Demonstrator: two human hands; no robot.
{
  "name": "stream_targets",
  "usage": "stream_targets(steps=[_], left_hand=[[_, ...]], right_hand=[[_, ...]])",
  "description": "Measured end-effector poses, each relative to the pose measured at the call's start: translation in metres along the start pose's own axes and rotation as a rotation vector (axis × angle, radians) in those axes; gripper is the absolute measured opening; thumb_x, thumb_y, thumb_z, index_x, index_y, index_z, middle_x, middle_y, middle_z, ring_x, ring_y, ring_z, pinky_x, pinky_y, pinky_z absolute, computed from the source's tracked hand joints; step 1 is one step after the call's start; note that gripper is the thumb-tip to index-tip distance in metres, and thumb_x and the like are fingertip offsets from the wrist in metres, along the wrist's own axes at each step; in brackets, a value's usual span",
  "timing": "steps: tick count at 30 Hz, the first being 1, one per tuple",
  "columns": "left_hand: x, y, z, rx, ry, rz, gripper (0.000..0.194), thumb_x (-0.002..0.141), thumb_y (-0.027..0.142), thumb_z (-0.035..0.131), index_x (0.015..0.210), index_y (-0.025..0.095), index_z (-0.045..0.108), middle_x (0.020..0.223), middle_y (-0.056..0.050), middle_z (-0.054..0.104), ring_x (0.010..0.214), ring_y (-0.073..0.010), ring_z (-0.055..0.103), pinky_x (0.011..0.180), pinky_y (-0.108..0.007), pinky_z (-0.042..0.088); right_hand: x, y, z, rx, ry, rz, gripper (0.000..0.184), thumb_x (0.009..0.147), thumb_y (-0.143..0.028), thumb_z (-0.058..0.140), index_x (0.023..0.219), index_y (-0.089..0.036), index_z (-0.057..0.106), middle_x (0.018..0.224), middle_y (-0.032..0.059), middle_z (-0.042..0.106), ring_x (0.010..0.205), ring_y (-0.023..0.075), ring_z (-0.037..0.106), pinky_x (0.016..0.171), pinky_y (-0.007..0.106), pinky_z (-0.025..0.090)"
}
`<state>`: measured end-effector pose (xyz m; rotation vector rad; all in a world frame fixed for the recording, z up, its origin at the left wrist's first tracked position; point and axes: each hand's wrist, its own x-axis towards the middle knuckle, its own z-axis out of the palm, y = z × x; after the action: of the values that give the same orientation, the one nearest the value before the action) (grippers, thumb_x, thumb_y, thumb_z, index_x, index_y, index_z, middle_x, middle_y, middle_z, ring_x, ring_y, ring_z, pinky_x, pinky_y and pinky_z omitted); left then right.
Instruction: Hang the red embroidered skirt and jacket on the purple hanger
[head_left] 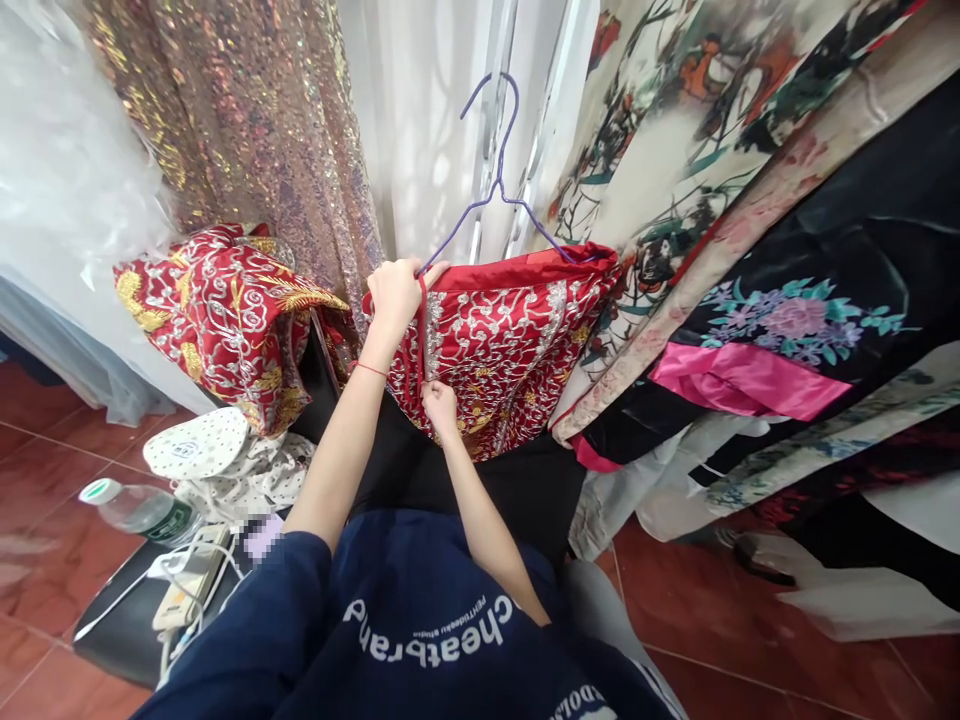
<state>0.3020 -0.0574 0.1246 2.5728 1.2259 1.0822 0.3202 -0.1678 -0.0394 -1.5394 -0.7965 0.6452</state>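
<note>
A red skirt (495,345) with silver and gold embroidery hangs from a purple wire hanger (497,185). Its plain red waistband runs across the top, below the hanger's arms. My left hand (396,292) is closed around the waistband's left corner, right where the hanger's end sits; that end is hidden by the fingers. Lower down, my right hand (440,405) pinches a thin red strap (422,335) that drops from the left hand along the skirt's left side. The skirt's lower part rests over black fabric at my lap.
Another red embroidered garment (225,310) lies at the left, beside a sequined cloth (255,130). A water bottle (142,510) and a power strip (193,580) with cables lie on a black seat (112,625). Hanging garments (787,300) line the right side.
</note>
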Motion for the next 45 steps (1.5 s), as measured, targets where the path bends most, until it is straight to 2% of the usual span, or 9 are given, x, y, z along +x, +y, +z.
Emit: stream_targets(steps=[6,11,13,15,21,25,32,39,45], left_hand=[[-0.002,-0.005,-0.002,0.013,0.031,0.049,0.061,0.095,0.071,0.039,0.078,0.021,0.068,0.079,-0.014,0.07,0.088,-0.0294,0.066,0.076,-0.034,0.036],[-0.002,-0.022,-0.011,-0.062,0.043,0.046,0.059,0.096,0.07,0.038,0.078,0.022,0.066,0.079,-0.008,0.07,0.082,-0.0243,0.064,0.072,-0.032,0.036],[-0.002,-0.031,-0.013,-0.092,0.033,0.015,0.054,0.094,0.07,0.045,0.08,0.022,0.066,0.082,-0.008,0.071,0.084,-0.0242,0.063,0.074,-0.032,0.038],[-0.005,-0.041,-0.013,-0.135,0.032,0.013,0.049,0.093,0.068,0.049,0.087,0.022,0.066,0.089,-0.008,0.072,0.088,-0.0247,0.064,0.077,-0.032,0.041],[-0.021,-0.074,0.0,-0.377,0.05,0.225,0.044,0.095,0.052,0.053,0.125,0.021,0.058,0.126,-0.012,0.066,0.113,-0.0251,0.063,0.098,-0.034,0.047],[-0.028,-0.086,0.009,-0.491,0.103,0.232,0.041,0.095,0.041,0.054,0.129,0.019,0.053,0.126,-0.013,0.066,0.113,-0.0245,0.064,0.104,-0.036,0.047],[-0.042,-0.082,0.024,-0.66,0.271,0.034,0.031,0.102,0.035,0.036,0.124,0.02,0.051,0.114,-0.011,0.067,0.102,-0.0202,0.066,0.097,-0.033,0.05],[-0.05,-0.089,0.039,-0.75,0.374,-0.177,0.033,0.102,0.029,0.021,0.097,0.021,0.053,0.107,-0.009,0.064,0.107,-0.0175,0.063,0.1,-0.029,0.049],[-0.053,-0.09,0.044,-0.833,0.312,-0.201,0.022,0.102,0.044,0.04,0.109,0.024,0.045,0.113,-0.007,0.06,0.101,-0.0145,0.065,0.09,-0.025,0.051]], right_hand=[[-0.006,-0.008,-0.022,-0.196,-0.013,-0.142,0.037,0.086,-0.046,0.058,0.058,-0.024,0.048,0.048,-0.0052,0.045,0.052,0.0134,0.043,0.056,0.025,0.036],[0.005,-0.069,-0.096,-0.336,0.151,-0.372,0.027,0.094,-0.043,0.046,0.093,-0.021,0.063,0.098,0.0087,0.065,0.09,0.0214,0.059,0.086,0.034,0.046],[0.019,-0.098,-0.132,-0.718,0.42,-0.576,0.035,0.094,-0.035,0.045,0.121,-0.019,0.061,0.124,0.0178,0.058,0.117,0.03,0.053,0.1,0.045,0.042],[0.034,-0.12,-0.164,-1.038,0.553,-0.606,0.047,0.091,-0.031,0.05,0.137,-0.018,0.053,0.142,0.0233,0.046,0.134,0.04,0.04,0.106,0.057,0.035],[0.05,-0.126,-0.222,-1.419,0.463,-0.609,0.038,0.095,-0.029,0.046,0.128,-0.014,0.056,0.142,0.0246,0.049,0.132,0.0408,0.042,0.104,0.061,0.033],[0.045,-0.118,-0.241,-1.487,0.534,-0.592,0.031,0.097,-0.028,0.043,0.119,-0.014,0.06,0.14,0.0244,0.054,0.126,0.0396,0.047,0.099,0.058,0.038],[0.031,-0.119,-0.258,-1.587,0.487,-0.573,0.032,0.097,-0.025,0.042,0.118,-0.014,0.064,0.145,0.0227,0.054,0.116,0.0368,0.055,0.089,0.049,0.045],[0.006,-0.118,-0.27,-1.589,0.456,-0.653,0.032,0.095,-0.023,0.043,0.114,-0.016,0.068,0.145,0.0196,0.055,0.103,0.0309,0.063,0.082,0.042,0.048],[0.005,-0.121,-0.273,-1.607,0.449,-0.624,0.032,0.095,-0.024,0.044,0.114,-0.014,0.067,0.14,0.0207,0.057,0.089,0.0283,0.065,0.075,0.04,0.049]])
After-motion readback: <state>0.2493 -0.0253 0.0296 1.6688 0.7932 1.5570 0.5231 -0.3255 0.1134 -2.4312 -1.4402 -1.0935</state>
